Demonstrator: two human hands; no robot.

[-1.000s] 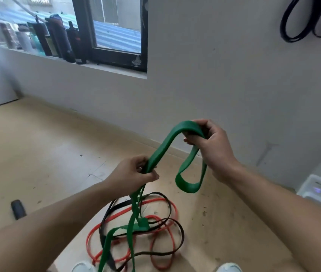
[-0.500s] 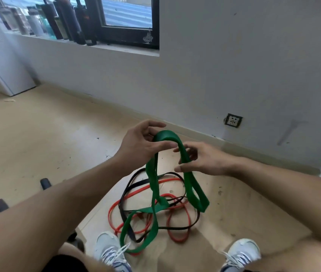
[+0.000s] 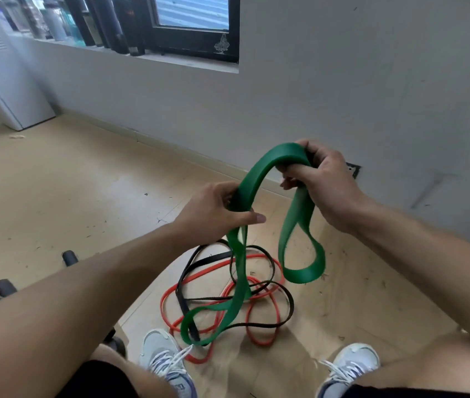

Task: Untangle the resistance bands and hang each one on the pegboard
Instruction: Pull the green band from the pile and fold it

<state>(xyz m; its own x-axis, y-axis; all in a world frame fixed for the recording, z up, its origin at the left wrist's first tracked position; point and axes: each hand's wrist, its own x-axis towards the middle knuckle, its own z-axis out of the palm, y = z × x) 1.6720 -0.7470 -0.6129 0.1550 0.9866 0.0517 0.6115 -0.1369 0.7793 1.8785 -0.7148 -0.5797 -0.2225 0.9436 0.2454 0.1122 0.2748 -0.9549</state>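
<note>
Fingers of both hands are curled around the green band (image 3: 259,179). Left hand (image 3: 213,211) grips it low, right hand (image 3: 323,179) grips the top of its arch. From the right hand one green loop hangs free. Below the left hand, the green band goes down to the floor (image 3: 70,182), into the tangled red band (image 3: 262,340) and black band (image 3: 285,297), between two shoes (image 3: 165,357).

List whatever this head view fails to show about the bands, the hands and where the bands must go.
- Pegboard: nowhere in the head view, outside the frame.
- Left hand fingertips: curled behind the green band it grips.
- Right hand: its palm side faces away.
- Wall socket: mostly hidden behind the right hand.
- Whether the green band is still threaded through the red band and black band: the overlapping loops on the floor are too tangled to tell.
</note>
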